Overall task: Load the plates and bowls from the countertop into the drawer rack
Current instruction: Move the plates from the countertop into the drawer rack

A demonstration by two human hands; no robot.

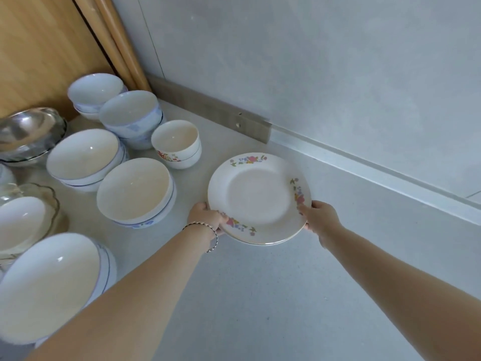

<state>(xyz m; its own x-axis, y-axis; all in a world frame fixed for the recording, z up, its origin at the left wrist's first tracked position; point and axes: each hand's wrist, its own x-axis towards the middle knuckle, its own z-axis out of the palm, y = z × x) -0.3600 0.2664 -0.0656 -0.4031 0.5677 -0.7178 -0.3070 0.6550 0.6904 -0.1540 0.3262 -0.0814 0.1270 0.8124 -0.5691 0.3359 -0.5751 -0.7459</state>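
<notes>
**Forearms stretched out, floral plates held at both rims**

Reaching forward with both arms over the pale grey countertop (260, 295), thin bracelet (208, 230) on the left wrist. Holding a small stack of floral plates (257, 196), at least two by the gilded edges, near the back wall and just right of the bowls. Left hand (205, 217) pinching the near-left rim, thumb on top, other fingers curled below and mostly hidden. Right hand (321, 220) pinching the near-right rim in the same way, thumb lying on the flower print. Cannot tell whether lifted or resting on the counter.

Seems to be the pick-up step for the plates, with much of the task left to do. Waiting at the left: stacks of blue-rimmed white bowls (135, 188), small floral bowls (177, 142) nested together, a steel bowl (28, 131), a scalloped glass bowl (39, 194). Next move, probably: lift level, keep both grips equal to stop the upper plate from sliding, then turn toward the drawer rack, not in view. Likely need of one free hand for standing each plate in its slot.

Smooth matte counter, lightly speckled, meeting a plain grey wall (312, 61), with a wood-look strip (213, 110) along part of the joint. Wooden cabinet side (33, 43) at far left, two round wooden sticks (117, 40) leaning in the corner.
</notes>
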